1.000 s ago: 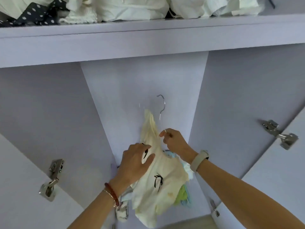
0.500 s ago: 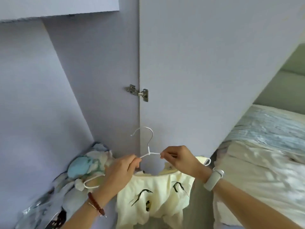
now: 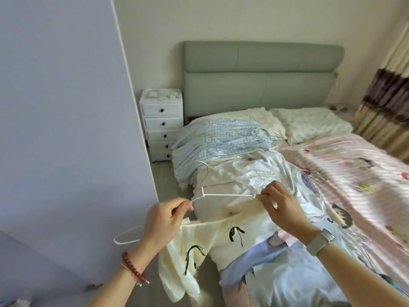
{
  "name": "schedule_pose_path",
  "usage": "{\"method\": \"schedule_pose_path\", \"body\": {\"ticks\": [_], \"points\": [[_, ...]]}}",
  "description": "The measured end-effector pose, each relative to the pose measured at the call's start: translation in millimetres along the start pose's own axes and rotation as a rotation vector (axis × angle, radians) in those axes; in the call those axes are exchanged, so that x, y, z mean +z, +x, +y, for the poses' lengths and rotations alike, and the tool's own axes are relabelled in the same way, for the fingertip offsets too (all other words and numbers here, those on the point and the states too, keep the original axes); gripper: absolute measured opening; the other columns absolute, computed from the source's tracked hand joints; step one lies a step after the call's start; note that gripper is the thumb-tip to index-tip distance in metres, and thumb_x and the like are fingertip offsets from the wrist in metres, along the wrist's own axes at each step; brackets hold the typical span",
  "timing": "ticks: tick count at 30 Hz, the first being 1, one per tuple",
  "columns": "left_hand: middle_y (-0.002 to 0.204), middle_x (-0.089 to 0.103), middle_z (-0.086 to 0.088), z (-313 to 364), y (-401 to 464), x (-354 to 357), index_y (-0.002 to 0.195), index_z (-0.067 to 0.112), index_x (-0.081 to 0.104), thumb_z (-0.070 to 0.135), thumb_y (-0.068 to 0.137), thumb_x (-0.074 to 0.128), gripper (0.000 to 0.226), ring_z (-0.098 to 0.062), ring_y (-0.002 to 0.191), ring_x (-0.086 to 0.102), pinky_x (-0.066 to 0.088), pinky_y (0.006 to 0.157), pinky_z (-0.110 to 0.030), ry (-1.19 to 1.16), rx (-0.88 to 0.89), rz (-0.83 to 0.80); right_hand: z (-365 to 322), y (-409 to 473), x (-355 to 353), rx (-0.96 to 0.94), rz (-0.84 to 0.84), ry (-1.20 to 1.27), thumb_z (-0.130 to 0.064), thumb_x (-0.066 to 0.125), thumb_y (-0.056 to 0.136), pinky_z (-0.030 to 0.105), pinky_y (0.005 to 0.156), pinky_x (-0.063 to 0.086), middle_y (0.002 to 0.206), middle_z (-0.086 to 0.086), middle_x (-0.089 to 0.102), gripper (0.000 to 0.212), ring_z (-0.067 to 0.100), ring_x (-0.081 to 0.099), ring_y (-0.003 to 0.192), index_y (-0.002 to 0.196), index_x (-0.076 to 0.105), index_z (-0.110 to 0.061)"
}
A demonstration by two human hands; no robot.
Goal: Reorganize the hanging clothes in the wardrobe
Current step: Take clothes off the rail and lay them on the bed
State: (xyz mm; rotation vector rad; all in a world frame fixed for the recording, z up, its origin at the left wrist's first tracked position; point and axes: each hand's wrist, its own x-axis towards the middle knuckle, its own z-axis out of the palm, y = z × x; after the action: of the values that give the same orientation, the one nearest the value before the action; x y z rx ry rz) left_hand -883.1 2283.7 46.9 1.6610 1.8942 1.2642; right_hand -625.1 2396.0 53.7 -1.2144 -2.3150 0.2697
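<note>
A white wire hanger (image 3: 223, 194) carries a pale yellow garment (image 3: 194, 247) with black bows. I hold it in front of me, over the near edge of the bed. My left hand (image 3: 162, 220) pinches the hanger's left arm beside the neck. My right hand (image 3: 281, 207) pinches the hanger's right arm end. The garment droops below both hands toward the floor. The lilac wardrobe door (image 3: 66, 129) stands open on the left.
On the bed (image 3: 354, 173) lie heaps of clothes: a blue checked pile (image 3: 221, 140) and white and light blue garments (image 3: 276, 273). A white drawer unit (image 3: 162, 125) stands by the green headboard (image 3: 261, 76). Curtains (image 3: 387, 107) hang at the right.
I have turned from the wardrobe interior to the bed, carrying the hanger with the yellow garment out. Both hands moved from the garment to the hanger's arms.
</note>
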Motion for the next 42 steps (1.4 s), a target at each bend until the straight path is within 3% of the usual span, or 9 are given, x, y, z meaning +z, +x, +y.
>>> {"method": "schedule_pose_path", "body": {"ticks": [4, 7, 12, 16, 19, 23, 27, 36, 42], "points": [[0.045, 0.048, 0.025, 31.0, 67.0, 51.6, 0.075, 0.018, 0.072, 0.025, 0.086, 0.058, 0.019, 0.007, 0.046, 0.048, 0.03, 0.044, -0.007, 0.11, 0.142, 0.064, 63.3, 17.9, -28.3, -0.052, -0.009, -0.042, -0.035, 0.039, 0.09, 0.016, 0.055, 0.036, 0.075, 0.003, 0.063, 0.037, 0.016, 0.059, 0.063, 0.082, 0.063, -0.008], [0.061, 0.065, 0.011, 42.9, 121.7, 88.3, 0.078, 0.016, 0.072, 0.018, 0.086, 0.064, 0.012, -0.006, 0.05, 0.055, 0.036, 0.046, -0.019, 0.245, 0.192, 0.12, 102.9, 33.0, -31.6, -0.074, -0.081, -0.079, -0.029, 0.05, 0.09, 0.019, 0.05, 0.039, 0.077, 0.0, 0.067, 0.023, 0.018, 0.063, 0.064, 0.088, 0.064, -0.012], [0.08, 0.069, -0.004, 43.2, 202.2, 136.4, 0.081, 0.009, 0.07, 0.019, 0.087, 0.062, 0.014, -0.027, 0.078, 0.058, 0.03, 0.079, -0.036, 0.33, 0.166, 0.244, 134.6, 69.6, -13.6, 0.049, -0.008, 0.072, -0.018, 0.055, 0.09, 0.029, 0.053, 0.042, 0.071, 0.006, 0.069, 0.013, 0.029, 0.063, 0.063, 0.088, 0.066, -0.011], [0.108, 0.064, -0.005, 34.3, 261.6, 146.4, 0.1, 0.013, 0.066, 0.024, 0.093, 0.051, 0.021, -0.027, 0.109, 0.051, 0.023, 0.097, -0.037, 0.342, 0.051, 0.355, 126.7, 126.1, 4.4, 0.103, 0.134, 0.213, -0.013, 0.056, 0.089, 0.038, 0.06, 0.045, 0.072, 0.007, 0.068, 0.014, 0.029, 0.062, 0.066, 0.082, 0.066, -0.006], [0.135, 0.047, -0.007, 30.1, 312.8, 145.0, 0.128, 0.013, 0.048, 0.028, 0.095, 0.045, 0.036, -0.026, 0.13, 0.034, 0.02, 0.108, -0.049, 0.252, -0.039, 0.416, 115.9, 185.9, 18.2, 0.144, 0.174, 0.31, -0.018, 0.053, 0.091, 0.039, 0.059, 0.04, 0.065, 0.012, 0.061, 0.025, 0.031, 0.057, 0.062, 0.073, 0.06, -0.003], [0.154, 0.013, -0.011, 14.9, 395.2, 147.0, 0.145, 0.017, 0.019, 0.031, 0.096, 0.039, 0.055, -0.026, 0.142, 0.008, 0.006, 0.114, -0.049, 0.195, -0.095, 0.329, 112.8, 288.1, 33.2, 0.2, 0.225, 0.496, -0.022, 0.05, 0.093, 0.036, 0.056, 0.034, 0.056, 0.004, 0.046, 0.035, 0.022, 0.047, 0.054, 0.064, 0.051, -0.002], [0.156, 0.003, -0.004, -4.1, 477.8, 173.4, 0.148, 0.022, 0.01, 0.035, 0.097, 0.035, 0.057, -0.019, 0.143, -0.002, 0.001, 0.114, -0.048, 0.256, -0.011, 0.221, 143.5, 386.2, 42.7, 0.269, 0.383, 0.663, -0.016, 0.051, 0.092, 0.017, 0.046, 0.027, 0.048, -0.008, 0.031, 0.041, 0.006, 0.033, 0.046, 0.054, 0.038, -0.013], [0.156, -0.007, -0.001, -78.8, 566.1, 337.2, 0.147, 0.03, 0.002, 0.04, 0.098, 0.029, 0.057, -0.018, 0.142, -0.009, -0.005, 0.113, -0.047, 0.32, -0.024, -0.241, 341.3, 438.9, 114.2, 0.796, 0.674, 0.644, -0.014, 0.045, 0.093, 0.029, 0.056, 0.028, 0.055, 0.001, 0.036, 0.036, 0.015, 0.033, 0.058, 0.061, 0.047, 0.002], [0.156, -0.01, -0.002, -168.8, 544.0, 446.9, 0.146, 0.033, -0.003, 0.042, 0.097, 0.03, 0.06, -0.025, 0.142, -0.009, -0.001, 0.112, -0.053, 0.449, -0.134, -0.563, 474.2, 404.9, 198.8, 1.03, 0.453, 0.461, -0.009, 0.038, 0.094, 0.03, 0.068, 0.032, 0.078, 0.012, 0.051, 0.025, 0.02, 0.043, 0.076, 0.086, 0.058, 0.004]]}}
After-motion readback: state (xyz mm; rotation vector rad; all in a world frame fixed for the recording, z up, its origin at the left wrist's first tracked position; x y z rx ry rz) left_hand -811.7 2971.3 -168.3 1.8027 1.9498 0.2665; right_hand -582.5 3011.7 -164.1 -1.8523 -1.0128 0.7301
